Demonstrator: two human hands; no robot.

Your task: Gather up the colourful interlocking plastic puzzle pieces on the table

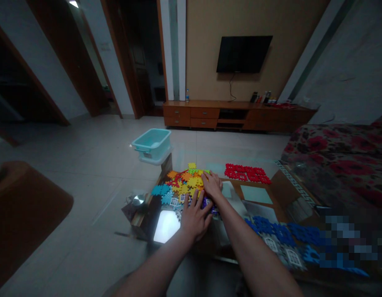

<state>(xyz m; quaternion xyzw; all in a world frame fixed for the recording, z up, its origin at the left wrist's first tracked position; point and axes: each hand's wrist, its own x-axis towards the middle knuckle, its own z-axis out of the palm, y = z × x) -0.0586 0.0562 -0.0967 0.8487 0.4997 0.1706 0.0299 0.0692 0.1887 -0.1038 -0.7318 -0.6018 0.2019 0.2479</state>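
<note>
Now both flat on the pile (184,183): left hand (194,218) near, right hand (212,184) far, fingers spread, grasping nothing; red pieces (247,173) right.

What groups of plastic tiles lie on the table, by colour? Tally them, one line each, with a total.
Mixed pile under both hands: 1
Red group: 1
Blue group: 1
Total: 3 groups; single tiles are too many and too dim to count.
</note>
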